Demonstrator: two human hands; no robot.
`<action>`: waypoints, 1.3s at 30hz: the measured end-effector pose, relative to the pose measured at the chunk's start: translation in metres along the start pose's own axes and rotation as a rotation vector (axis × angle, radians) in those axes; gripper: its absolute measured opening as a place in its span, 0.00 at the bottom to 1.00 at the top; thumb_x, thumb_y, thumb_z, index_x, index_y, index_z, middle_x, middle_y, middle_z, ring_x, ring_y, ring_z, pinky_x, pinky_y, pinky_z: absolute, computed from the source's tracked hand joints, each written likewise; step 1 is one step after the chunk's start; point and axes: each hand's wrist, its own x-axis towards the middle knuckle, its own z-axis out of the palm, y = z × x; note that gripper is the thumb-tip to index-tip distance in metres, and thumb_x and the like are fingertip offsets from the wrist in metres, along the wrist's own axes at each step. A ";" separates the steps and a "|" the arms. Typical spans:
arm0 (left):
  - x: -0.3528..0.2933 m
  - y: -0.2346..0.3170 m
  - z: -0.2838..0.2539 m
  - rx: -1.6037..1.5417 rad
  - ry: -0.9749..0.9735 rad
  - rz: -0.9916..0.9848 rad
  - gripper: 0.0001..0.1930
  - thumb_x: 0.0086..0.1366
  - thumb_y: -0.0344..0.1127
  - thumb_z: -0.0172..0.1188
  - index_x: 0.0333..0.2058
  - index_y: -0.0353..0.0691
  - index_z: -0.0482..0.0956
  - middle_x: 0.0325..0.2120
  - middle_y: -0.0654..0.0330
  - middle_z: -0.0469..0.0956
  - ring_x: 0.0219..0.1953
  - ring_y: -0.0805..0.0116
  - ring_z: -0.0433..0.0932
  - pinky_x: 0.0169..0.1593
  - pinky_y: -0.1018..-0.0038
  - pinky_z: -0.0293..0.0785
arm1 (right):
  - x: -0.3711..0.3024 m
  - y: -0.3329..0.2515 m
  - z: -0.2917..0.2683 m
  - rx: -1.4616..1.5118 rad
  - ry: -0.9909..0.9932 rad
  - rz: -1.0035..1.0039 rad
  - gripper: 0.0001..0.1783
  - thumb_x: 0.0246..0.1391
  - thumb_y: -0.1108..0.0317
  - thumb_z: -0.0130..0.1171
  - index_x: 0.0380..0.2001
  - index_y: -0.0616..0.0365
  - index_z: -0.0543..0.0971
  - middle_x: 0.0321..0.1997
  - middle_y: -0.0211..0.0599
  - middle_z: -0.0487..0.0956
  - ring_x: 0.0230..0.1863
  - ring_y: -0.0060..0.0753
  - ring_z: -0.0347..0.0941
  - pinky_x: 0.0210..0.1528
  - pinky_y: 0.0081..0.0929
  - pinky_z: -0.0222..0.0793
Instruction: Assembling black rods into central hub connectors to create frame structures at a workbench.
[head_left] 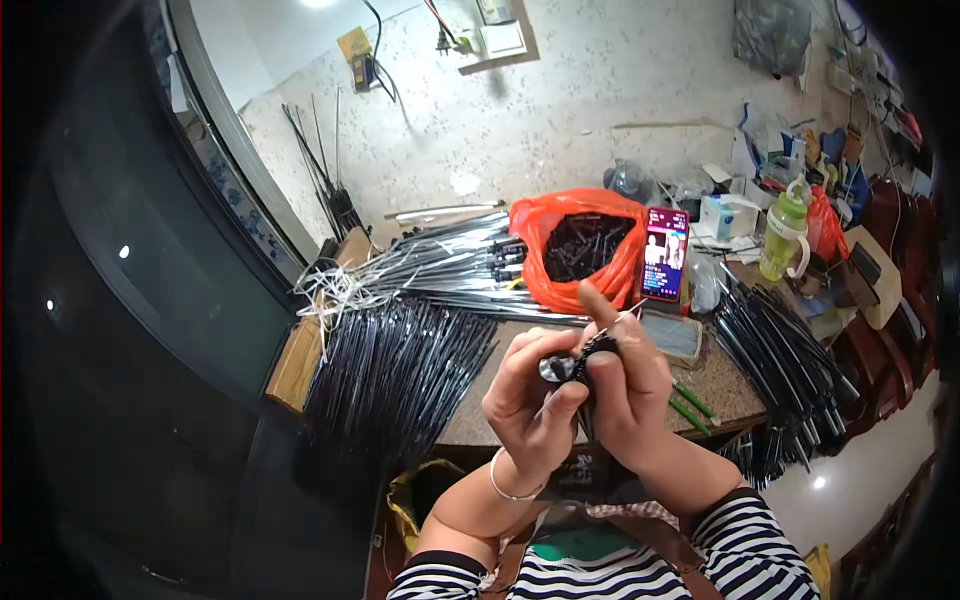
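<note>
Close in front of my body, both hands meet over the table's front part. My left hand is closed round a small black round part with a shiny metal-looking end. Against it, the thumb and fingers of my right hand pinch a black notched piece; the right index finger points up and away. A thin light-coloured rod or wire shows near the right fingertips. Whether the two black pieces are joined cannot be made out, as the fingers cover much of them.
An orange-red plastic bag of small black parts lies behind my hands, beside a lit phone. Bundles of black rods lie left and right; silver rods lie behind. A green bottle stands right.
</note>
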 end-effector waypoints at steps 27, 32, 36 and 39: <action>0.035 -0.029 -0.008 0.152 -0.088 0.160 0.17 0.45 0.32 0.54 0.34 0.29 0.66 0.29 0.59 0.66 0.32 0.74 0.63 0.38 0.80 0.59 | 0.007 0.029 0.016 0.064 0.300 0.085 0.14 0.41 0.74 0.46 0.36 0.62 0.69 0.24 0.31 0.66 0.24 0.17 0.59 0.27 0.12 0.56; 0.037 -0.033 -0.017 -0.211 -0.147 -0.132 0.14 0.50 0.25 0.47 0.37 0.32 0.63 0.38 0.54 0.65 0.34 0.76 0.65 0.40 0.83 0.59 | 0.009 0.034 0.016 0.266 0.142 0.106 0.13 0.43 0.73 0.46 0.36 0.61 0.69 0.26 0.31 0.67 0.25 0.16 0.61 0.27 0.13 0.57; 0.043 -0.035 -0.003 0.409 -0.069 0.361 0.18 0.50 0.42 0.49 0.34 0.32 0.62 0.32 0.53 0.64 0.37 0.66 0.62 0.43 0.72 0.56 | 0.003 0.034 0.027 0.178 0.326 0.059 0.12 0.42 0.74 0.47 0.34 0.62 0.69 0.28 0.30 0.67 0.25 0.15 0.62 0.27 0.13 0.58; 0.043 -0.030 -0.004 0.359 -0.091 0.194 0.17 0.51 0.41 0.48 0.33 0.33 0.64 0.33 0.53 0.64 0.37 0.66 0.62 0.43 0.72 0.56 | 0.002 0.032 0.023 0.445 0.352 0.178 0.10 0.40 0.76 0.49 0.30 0.64 0.71 0.29 0.30 0.67 0.28 0.16 0.63 0.30 0.13 0.58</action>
